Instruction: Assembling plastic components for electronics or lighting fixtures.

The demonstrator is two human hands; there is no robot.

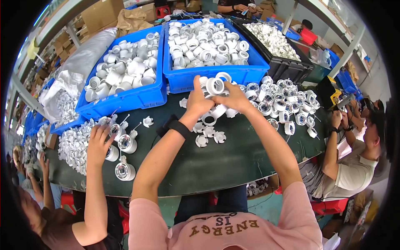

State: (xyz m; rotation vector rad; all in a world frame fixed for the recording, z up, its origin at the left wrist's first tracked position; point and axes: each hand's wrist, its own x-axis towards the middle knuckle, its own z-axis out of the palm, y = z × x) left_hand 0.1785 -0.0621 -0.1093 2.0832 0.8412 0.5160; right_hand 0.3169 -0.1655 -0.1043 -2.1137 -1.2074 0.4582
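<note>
Where the left hand point(199, 101) and the right hand point(234, 99) nearly meet at the thumbs, a cluster of white rings point(215, 92) sits gathered between them. Both sets of fingers grasp it, one from each side (some fingertips are hidden, so I cannot tell how firmly). The rings look like smooth, hard plastic, short and hollow, their round openings turned different ways; more lie just below the hands. A dark wristband point(179, 128) circles the left wrist.

Nearer the worktop's front edge lie flat white toothed discs point(201, 141), lobed around the rim. Beyond the hands, toward the back edge, the middle blue bin point(182, 81) is heaped with similar rings; beside it the left blue bin point(129, 106) holds rounded white cups. Rightward, round housings with glossy, clear faces point(278, 104) spread in a loose pile before a black crate point(287, 68). Near the left end, a co-worker's hand point(99, 143) reaches over white cylindrical housings point(127, 144). Dark green and smooth, the worktop point(221, 166) curves along its front edge.
</note>
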